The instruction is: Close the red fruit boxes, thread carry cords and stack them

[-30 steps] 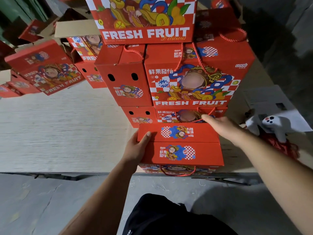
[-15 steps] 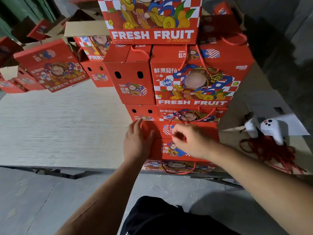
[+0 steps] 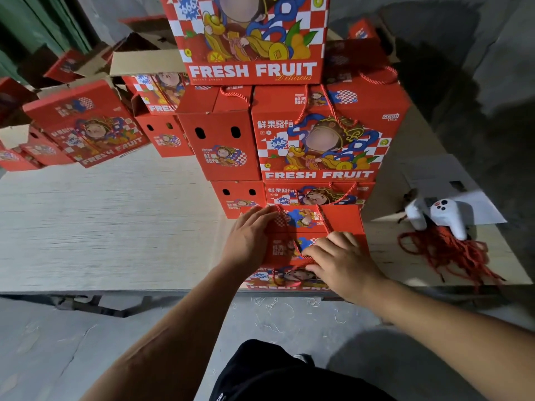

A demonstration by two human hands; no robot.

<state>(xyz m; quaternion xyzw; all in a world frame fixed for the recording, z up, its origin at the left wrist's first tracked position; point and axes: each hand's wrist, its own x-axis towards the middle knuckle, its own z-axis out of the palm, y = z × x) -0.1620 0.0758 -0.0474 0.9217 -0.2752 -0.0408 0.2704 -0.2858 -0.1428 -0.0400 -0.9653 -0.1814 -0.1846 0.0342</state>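
Nearest box (image 3: 341,219) at table (image 3: 101,227) edge before the stack (image 3: 318,140); cords (image 3: 445,256) to its right.

white controller (image 3: 441,216), white paper (image 3: 480,208), pale table (image 3: 101,221)

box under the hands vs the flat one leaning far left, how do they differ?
The box under the hands is folded up into a closed carton; the flat box is unfolded and leans tilted. The near box has red cords across its top, with the left hand resting flat on it and the right hand at a cord; the flat box shows no cord and nobody touches it. Both are red with the same FRESH FRUIT cartoon print.
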